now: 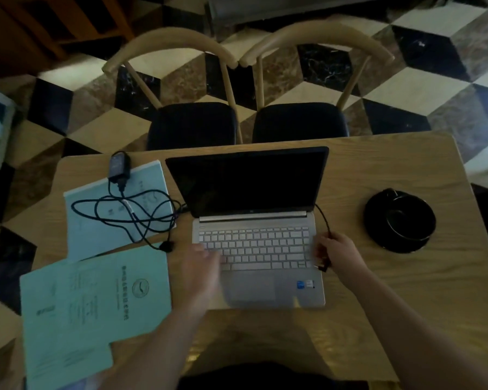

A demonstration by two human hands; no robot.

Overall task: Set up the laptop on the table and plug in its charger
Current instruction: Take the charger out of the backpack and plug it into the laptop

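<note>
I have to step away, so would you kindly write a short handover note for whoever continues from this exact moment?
Left hand: blurred, over the keyboard's left side, holding nothing visible.
Right hand: grips the charger cable, plug end sticking out below the fingers beside the laptop's right edge.
Laptop: open on the table, screen dark.
Charger brick: on the far blue booklet, its cable looped there and passing behind the screen.
Done: laptop placed and opened.
Left: insert the plug; the wall-side connection cannot be seen.

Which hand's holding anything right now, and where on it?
The right hand grips the charger cable near its plug end, beside the laptop. The left hand, blurred, lies over the keyboard's left edge and holds nothing.
</note>
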